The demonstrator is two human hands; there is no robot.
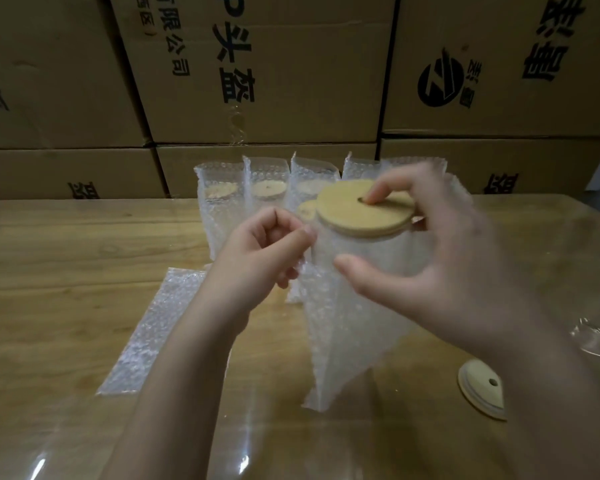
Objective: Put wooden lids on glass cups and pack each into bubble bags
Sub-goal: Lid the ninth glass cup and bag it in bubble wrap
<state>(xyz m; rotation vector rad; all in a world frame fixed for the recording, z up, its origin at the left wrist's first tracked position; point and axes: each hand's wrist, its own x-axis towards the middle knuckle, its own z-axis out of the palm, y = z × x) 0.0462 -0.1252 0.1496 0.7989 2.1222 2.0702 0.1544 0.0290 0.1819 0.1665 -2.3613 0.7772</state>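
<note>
Cup [364, 251] with lid [357, 209] on is sitting partway in a bag [340, 334], held above mid-table [66, 244]. Right hand [440, 258] is gripping the cup, thumb on its side and one fingertip pressing the lid by its hole. Left hand [267, 251] is pinching the bag's mouth edge. Packed cups [267, 195] are standing in a row near the far edge. Flat bags [153, 327] are lying to the left, and a loose lid [482, 388] toward the near right corner. Cartons [291, 81] are stacked behind.
</note>
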